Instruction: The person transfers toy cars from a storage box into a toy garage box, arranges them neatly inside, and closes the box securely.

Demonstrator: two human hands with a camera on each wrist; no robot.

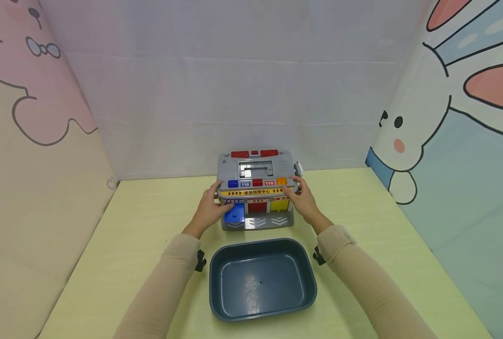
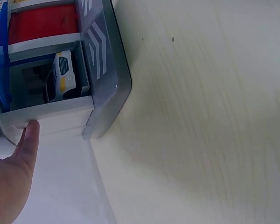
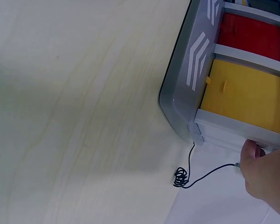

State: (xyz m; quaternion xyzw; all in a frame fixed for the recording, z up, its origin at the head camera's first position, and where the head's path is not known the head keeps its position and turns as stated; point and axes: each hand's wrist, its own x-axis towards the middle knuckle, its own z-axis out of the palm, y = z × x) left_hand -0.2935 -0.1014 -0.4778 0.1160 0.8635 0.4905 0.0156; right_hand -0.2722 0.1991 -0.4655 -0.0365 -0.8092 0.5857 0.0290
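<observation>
A grey toy rescue-station garage (image 1: 283, 165) stands at the table's back edge, with coloured blocks on its roof. My left hand (image 1: 208, 209) holds its left side, fingers at the upper edge and thumb over the front beside the blue door (image 1: 234, 215). That door is swung up, and a white and yellow toy car (image 2: 64, 74) sits inside the bay in the left wrist view. On the opposite side, my right hand (image 1: 305, 201) grips the upper right corner, thumb on the front. Red (image 1: 257, 207) and yellow (image 3: 247, 93) doors are closed.
A dark blue plastic tub (image 1: 262, 243) sits between my forearms, in front of the garage. A coiled black cord (image 3: 181, 177) hangs by the garage's right side. A white piece (image 1: 298, 168) sticks out there too. Cloth walls (image 1: 251, 94) surround the table.
</observation>
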